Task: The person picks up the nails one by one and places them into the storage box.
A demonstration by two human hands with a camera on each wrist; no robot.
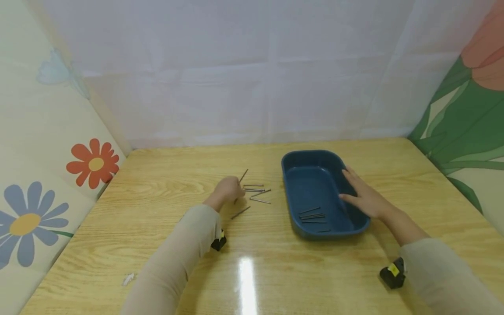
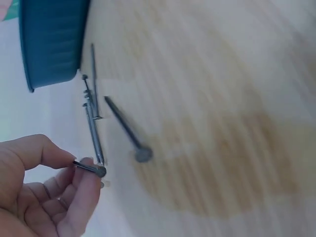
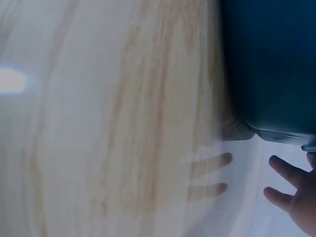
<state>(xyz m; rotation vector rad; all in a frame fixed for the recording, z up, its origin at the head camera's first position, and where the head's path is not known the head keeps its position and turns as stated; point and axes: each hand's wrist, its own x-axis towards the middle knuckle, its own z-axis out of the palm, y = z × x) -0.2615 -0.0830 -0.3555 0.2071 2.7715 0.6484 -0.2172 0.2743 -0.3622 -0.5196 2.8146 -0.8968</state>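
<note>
My left hand (image 1: 229, 190) pinches a nail (image 2: 89, 168) between thumb and fingertips, just above the table. Several more loose nails (image 1: 260, 201) lie right beside that hand, and one nail (image 2: 126, 126) lies apart, closer to me. A deep blue plastic tray (image 1: 288, 188) stands to their right, with several nails (image 1: 313, 217) at its near end. My right hand (image 1: 366, 197) is at the tray's right rim, thumb over the edge. Seen from the right wrist, its fingers (image 3: 286, 170) are straight and spread beside the tray's outer wall.
The wood-grain table (image 1: 189, 175) runs back to a white cloth backdrop (image 1: 252, 87). Floral panels flank both sides. A small white scrap (image 1: 128, 279) lies at the near left, and a bright light reflection (image 1: 247, 284) shows at the front.
</note>
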